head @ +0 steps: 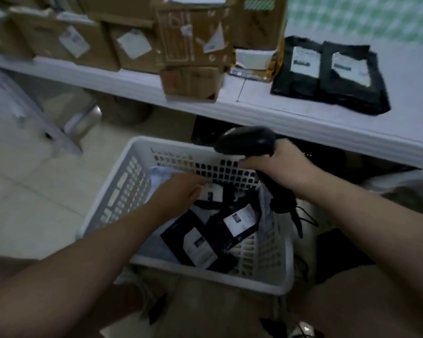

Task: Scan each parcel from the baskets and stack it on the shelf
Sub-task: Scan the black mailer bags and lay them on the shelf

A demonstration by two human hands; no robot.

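Note:
A white slotted basket [122,189] stands on the floor below me. Several black bag parcels with white labels lie inside it, among them one at the front [195,242] and one to its right [239,222]. My left hand [178,189] reaches into the basket at its far side and its fingertips touch a black parcel [214,192] there; the grip itself is blurred. My right hand [281,164] grips a black barcode scanner [244,140] over the basket's far right corner. Two black parcels [332,74] lie flat on the white shelf [279,108].
Several cardboard boxes [191,45] with labels stand along the back of the shelf, one small box near its front edge. A padded envelope [252,64] lies next to the black parcels. The scanner's cable [300,215] hangs beside the basket. Tiled floor [34,191] lies to the left.

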